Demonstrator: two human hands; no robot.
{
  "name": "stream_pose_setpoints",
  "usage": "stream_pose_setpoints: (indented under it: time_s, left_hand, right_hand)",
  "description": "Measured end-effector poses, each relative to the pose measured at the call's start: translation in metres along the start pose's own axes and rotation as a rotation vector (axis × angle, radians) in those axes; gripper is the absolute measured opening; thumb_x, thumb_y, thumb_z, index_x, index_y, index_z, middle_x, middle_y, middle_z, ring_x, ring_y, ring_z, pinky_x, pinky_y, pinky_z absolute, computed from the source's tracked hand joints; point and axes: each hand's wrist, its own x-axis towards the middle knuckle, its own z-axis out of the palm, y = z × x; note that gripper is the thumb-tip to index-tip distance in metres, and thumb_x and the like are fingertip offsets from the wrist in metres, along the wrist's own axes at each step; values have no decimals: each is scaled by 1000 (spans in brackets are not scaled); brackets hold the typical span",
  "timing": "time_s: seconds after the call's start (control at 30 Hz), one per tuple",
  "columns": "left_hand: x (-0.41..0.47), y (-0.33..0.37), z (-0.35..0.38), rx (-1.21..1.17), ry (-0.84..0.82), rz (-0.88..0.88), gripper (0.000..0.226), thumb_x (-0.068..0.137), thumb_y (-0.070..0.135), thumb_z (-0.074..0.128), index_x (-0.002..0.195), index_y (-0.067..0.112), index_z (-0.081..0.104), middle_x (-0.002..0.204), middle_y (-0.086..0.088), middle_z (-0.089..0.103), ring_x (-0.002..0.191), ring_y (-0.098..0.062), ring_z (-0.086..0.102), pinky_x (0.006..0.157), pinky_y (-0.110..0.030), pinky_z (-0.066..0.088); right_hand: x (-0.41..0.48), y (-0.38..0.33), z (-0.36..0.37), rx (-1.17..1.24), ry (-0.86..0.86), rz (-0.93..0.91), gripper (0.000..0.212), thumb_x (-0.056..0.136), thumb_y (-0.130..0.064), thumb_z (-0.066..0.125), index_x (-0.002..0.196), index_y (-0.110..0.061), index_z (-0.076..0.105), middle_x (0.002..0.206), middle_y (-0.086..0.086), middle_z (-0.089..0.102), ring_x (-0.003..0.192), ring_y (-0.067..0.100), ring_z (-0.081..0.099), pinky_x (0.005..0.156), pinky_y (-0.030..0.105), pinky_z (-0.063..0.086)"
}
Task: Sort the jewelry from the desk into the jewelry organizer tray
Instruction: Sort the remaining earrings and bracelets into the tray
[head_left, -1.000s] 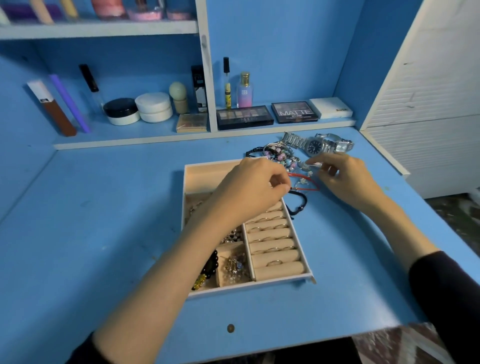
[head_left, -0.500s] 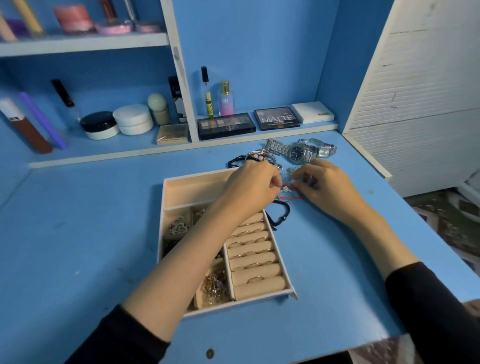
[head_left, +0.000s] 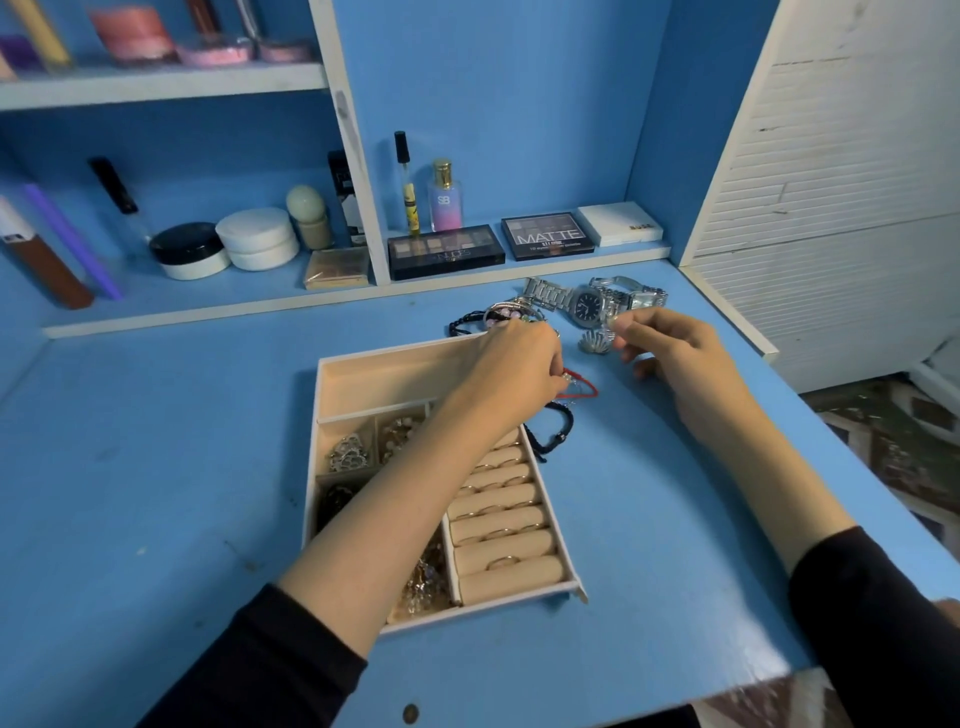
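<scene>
The left forearm (head_left: 415, 483) lies right across the tray (head_left: 384, 376), blotting out its middle compartments and the rear ring rolls. At the tray's far right corner the left hand (head_left: 519, 364) curls over one end of the red cord (head_left: 584, 385). Its fingertips are out of sight, and it masks part of the beaded bracelet (head_left: 506, 314) behind. Just beyond that corner, the right hand (head_left: 670, 348) brings thumb and forefinger together, but whatever sits between them is too small to tell. Far above the tray, the top-shelf jars (head_left: 130, 31) are clipped by the frame's edge and smeared.

Blue wall (head_left: 519, 93), shelves (head_left: 156, 85), white slatted cabinet (head_left: 841, 156).
</scene>
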Motion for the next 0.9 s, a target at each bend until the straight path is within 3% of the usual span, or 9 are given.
stream_pose_setpoints:
  time_s: [0.1,0.23,0.33,0.4,0.47,0.73,0.9]
  left_hand:
    - [0,1,1,-9,11,-1,9,83,25,67,87,20,72,89,1,71,93,-18,60,83,-30,44]
    - [-1,0,-2,-46,18,-6,12,85,21,62,83,17,73,82,2,71,84,-16,62,98,-28,37]
    - [0,-4,-5,-184,27,-28,10,82,22,65,81,16,72,72,9,64,75,-8,59,75,-24,49]
    - [-1,-5,-9,-313,32,-43,7,79,23,69,82,16,71,68,10,63,66,-2,57,61,-11,45]
    - [-2,-6,-11,-413,36,-56,7,78,21,72,84,18,70,67,11,62,66,0,58,56,-6,42]
    - [-13,-9,-27,-533,155,-32,6,77,15,70,80,20,70,72,6,67,66,0,59,65,-10,47]
    - [-30,-22,-44,-570,175,-52,8,78,13,69,83,19,71,79,4,69,64,-1,59,68,-19,52]
  right_hand:
    - [0,-1,0,29,10,17,12,86,-15,62,74,-16,62,67,-1,57,63,12,48,56,23,35]
    - [0,0,1,17,9,17,12,85,-15,63,74,-16,63,68,0,56,64,13,48,57,24,36]
    - [0,1,2,-2,7,10,11,85,-15,62,74,-16,62,67,-1,56,64,13,48,57,23,37]
    - [1,2,2,-13,7,5,12,85,-15,62,74,-17,62,66,-2,56,64,12,48,57,23,37]
    - [1,2,3,-23,7,-1,13,85,-14,62,73,-17,62,66,-3,56,64,12,48,57,23,37]
    - [-1,4,5,-77,0,-58,12,86,-13,62,75,-18,63,62,-13,58,59,4,49,55,16,40]
    - [-4,5,9,-99,-43,-94,5,86,-15,63,81,-14,64,68,-11,63,65,8,54,64,26,44]
